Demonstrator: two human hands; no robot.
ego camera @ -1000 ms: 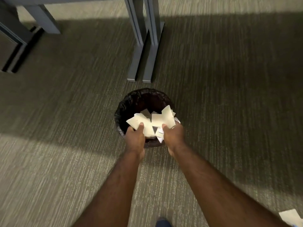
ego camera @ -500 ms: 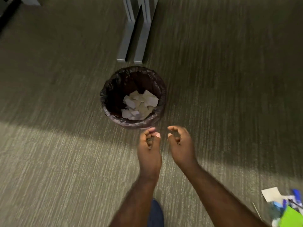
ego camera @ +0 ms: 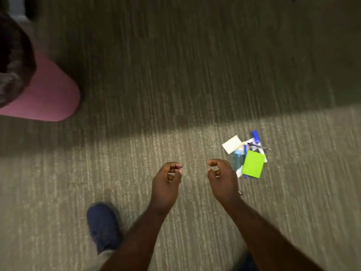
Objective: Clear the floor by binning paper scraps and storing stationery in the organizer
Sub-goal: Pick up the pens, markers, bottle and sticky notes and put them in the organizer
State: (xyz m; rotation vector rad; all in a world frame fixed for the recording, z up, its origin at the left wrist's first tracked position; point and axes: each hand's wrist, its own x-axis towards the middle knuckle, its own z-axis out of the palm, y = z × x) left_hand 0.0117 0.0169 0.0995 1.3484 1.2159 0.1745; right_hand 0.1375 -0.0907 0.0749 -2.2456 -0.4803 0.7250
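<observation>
Stationery (ego camera: 248, 153) lies in a small heap on the carpet (ego camera: 175, 75), at about two o'clock from my right hand (ego camera: 221, 178) and just beside it. Topmost is a bright green pad of notes (ego camera: 253, 164), tilted. A white paper scrap (ego camera: 232, 144) sits at the heap's ten o'clock edge, partly overlapping the rest. A blue marker (ego camera: 256, 136) pokes out at twelve o'clock; a thin dark pen (ego camera: 258, 146) crosses just below it. Something pale blue (ego camera: 238, 157) shows beside the green pad, too blurred to name.

My left hand (ego camera: 166, 182) hangs over bare carpet at nine o'clock from the right one, the two apart with a gap between. Both hands hold nothing: fingers loosely curled in, thumb tips near forefinger tips. Neither touches the heap.

My blue shoe (ego camera: 103, 225) stands on the carpet at seven o'clock from the left hand. A pink rounded shape (ego camera: 48, 94) fills the far left edge, with something dark (ego camera: 11, 61) above it; I cannot tell what either is. A band of shadow runs across the carpet beyond the hands; the heap sits in the lit strip.
</observation>
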